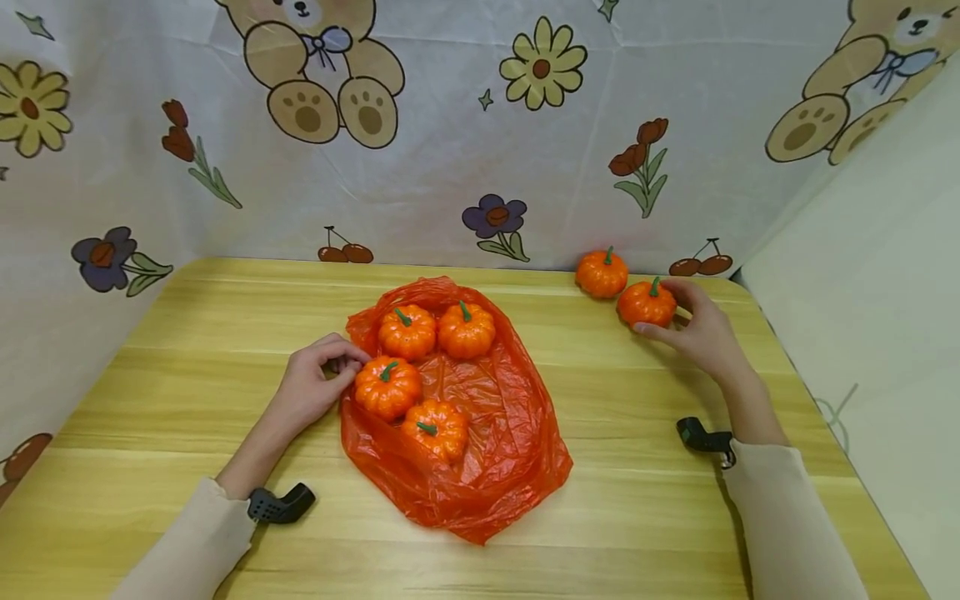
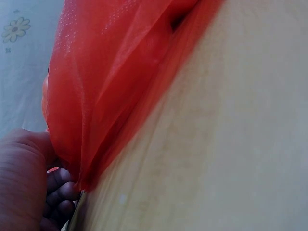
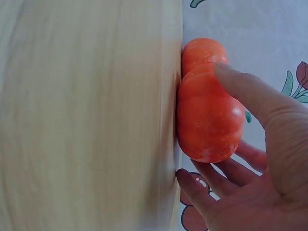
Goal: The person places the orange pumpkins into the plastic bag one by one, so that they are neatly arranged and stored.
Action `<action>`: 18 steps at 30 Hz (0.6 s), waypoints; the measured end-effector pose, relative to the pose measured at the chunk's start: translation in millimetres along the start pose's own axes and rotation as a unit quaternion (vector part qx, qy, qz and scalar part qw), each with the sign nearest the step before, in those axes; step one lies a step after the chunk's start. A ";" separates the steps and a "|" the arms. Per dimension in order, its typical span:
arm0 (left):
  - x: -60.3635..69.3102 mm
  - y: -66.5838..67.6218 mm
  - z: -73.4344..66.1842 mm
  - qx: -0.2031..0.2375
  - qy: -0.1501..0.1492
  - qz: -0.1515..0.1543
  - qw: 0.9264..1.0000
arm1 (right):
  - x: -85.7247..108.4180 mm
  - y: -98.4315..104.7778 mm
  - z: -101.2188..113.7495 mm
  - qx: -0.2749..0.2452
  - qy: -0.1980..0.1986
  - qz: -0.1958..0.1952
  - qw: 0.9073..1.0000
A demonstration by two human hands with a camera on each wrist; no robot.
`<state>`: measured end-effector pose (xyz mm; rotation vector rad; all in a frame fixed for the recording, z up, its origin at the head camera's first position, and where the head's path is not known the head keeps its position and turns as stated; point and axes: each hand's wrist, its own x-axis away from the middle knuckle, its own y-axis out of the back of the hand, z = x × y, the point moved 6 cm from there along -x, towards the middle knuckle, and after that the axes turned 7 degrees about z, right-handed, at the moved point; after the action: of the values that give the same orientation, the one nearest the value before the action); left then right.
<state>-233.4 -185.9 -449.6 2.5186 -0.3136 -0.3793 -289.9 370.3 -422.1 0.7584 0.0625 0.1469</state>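
An open red plastic bag [image 1: 510,417] lies on the table with several small orange pumpkins inside, green stems showing. My left hand [image 1: 318,375] pinches the bag's left edge beside one pumpkin [image 1: 387,388]; in the left wrist view the red film [image 2: 106,86] hangs from the curled fingers [image 2: 62,192]. At the back right, my right hand [image 1: 701,329] holds another pumpkin [image 1: 645,305] between thumb and fingers. This pumpkin still appears to rest on the table. In the right wrist view the thumb [image 3: 245,86] lies against the pumpkin [image 3: 209,115], with fingers curving round its near end.
One more pumpkin [image 1: 602,273] stands by the back edge, just left of the held one. A patterned cloth [image 1: 420,183] hangs behind the wooden table [image 1: 615,500]. A pale wall [image 1: 885,275] borders the right side.
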 end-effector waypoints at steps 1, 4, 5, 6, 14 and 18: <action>0.1 0.3 0.2 -0.001 0.001 0.000 1.000 | -0.1 -0.6 0.9 0.001 0.000 0.003 1.000; 0.0 1.0 0.4 -0.002 0.001 0.000 1.000 | -0.5 -2.2 2.6 0.004 0.000 0.011 1.000; -0.2 0.9 0.4 -0.002 0.002 0.001 1.000 | -0.2 -2.3 2.6 0.006 -0.001 0.012 1.000; -0.3 0.8 0.3 -0.002 0.001 0.002 1.000 | 0.2 -2.5 2.6 0.007 -0.002 0.013 1.000; -0.3 1.0 0.1 -0.003 0.002 0.001 1.000 | 0.5 -2.8 6.6 0.023 0.013 0.002 1.000; 0.2 1.1 0.1 0.000 0.002 0.000 1.000 | 0.5 -2.4 7.6 0.026 0.014 -0.005 1.000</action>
<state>-233.3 -186.9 -449.0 2.5182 -0.3119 -0.3755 -288.3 363.6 -418.2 0.8085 0.0971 0.1479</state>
